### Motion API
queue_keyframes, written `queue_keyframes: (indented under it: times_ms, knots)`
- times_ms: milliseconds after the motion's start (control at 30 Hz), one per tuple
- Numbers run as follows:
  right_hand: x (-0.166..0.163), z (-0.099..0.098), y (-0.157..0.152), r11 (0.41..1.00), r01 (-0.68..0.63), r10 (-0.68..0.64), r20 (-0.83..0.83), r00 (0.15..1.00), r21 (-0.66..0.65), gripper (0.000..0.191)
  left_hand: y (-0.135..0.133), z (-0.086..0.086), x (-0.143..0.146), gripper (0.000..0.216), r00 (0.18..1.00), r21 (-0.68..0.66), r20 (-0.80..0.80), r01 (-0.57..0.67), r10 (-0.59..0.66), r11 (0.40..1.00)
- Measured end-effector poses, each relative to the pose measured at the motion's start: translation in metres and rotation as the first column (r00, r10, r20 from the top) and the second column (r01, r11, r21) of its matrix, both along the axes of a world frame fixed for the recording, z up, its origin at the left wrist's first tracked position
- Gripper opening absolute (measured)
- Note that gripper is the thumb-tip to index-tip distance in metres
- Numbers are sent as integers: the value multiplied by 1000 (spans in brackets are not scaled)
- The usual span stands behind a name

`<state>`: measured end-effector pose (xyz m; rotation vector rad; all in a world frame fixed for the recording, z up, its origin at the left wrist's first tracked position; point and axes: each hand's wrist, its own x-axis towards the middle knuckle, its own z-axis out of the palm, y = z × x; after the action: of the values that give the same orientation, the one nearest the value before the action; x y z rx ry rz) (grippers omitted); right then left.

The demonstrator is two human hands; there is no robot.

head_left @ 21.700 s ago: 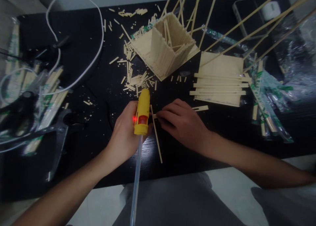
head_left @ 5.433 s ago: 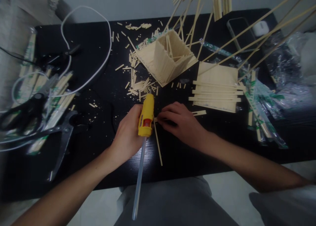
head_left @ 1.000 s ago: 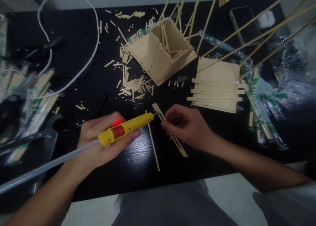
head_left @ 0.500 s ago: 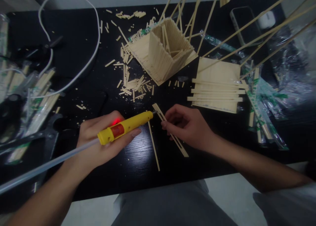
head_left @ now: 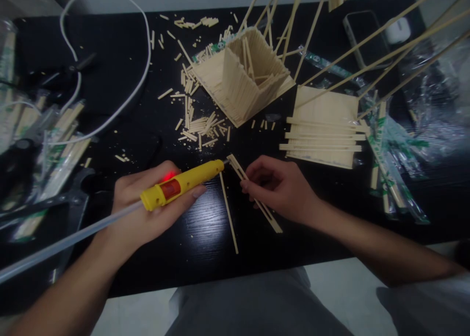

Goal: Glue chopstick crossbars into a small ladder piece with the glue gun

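Note:
My left hand point(head_left: 147, 204) is closed around a yellow hot glue pen point(head_left: 183, 183) with a red window; a long translucent glue stick point(head_left: 73, 237) trails out of its back end. The pen's metal tip is close to the upper end of a pair of wooden chopsticks point(head_left: 270, 217), and I cannot tell whether it touches them. Between thumb and fingers, my right hand point(head_left: 279, 186) grips these chopsticks, which have a narrow gap along their length. A single thin stick point(head_left: 229, 216) lies on the black table point(head_left: 147, 272) between my hands.
A box built of sticks point(head_left: 240, 81) stands at the back centre, beside cut stick pieces point(head_left: 200, 125). To its right is a flat stick panel point(head_left: 326, 108) with loose chopsticks across it. Wrapped chopsticks point(head_left: 385, 155), a phone point(head_left: 367, 37), a white cable point(head_left: 141, 81) and pliers point(head_left: 75, 194) lie around.
My left hand with the glue pen has drawn slightly left and up, its tip shifting toward the chopsticks' upper end. My right hand stays nearly still with the chopsticks.

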<state>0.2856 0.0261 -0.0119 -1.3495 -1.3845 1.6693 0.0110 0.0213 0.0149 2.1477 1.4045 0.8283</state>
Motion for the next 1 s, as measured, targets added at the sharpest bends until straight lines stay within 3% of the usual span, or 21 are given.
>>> queue_keyframes:
  times_ms: [667,1000]
  knots:
    - [0,0,0,1000,0,0,-10,1000,4,31,0,-1,1,41,1000,10,5,-15,15,1000]
    - [0,-1,0,999,1,-2,25,1000,45,29,-5,-8,-6,32,995,38,-100,28,-24,999]
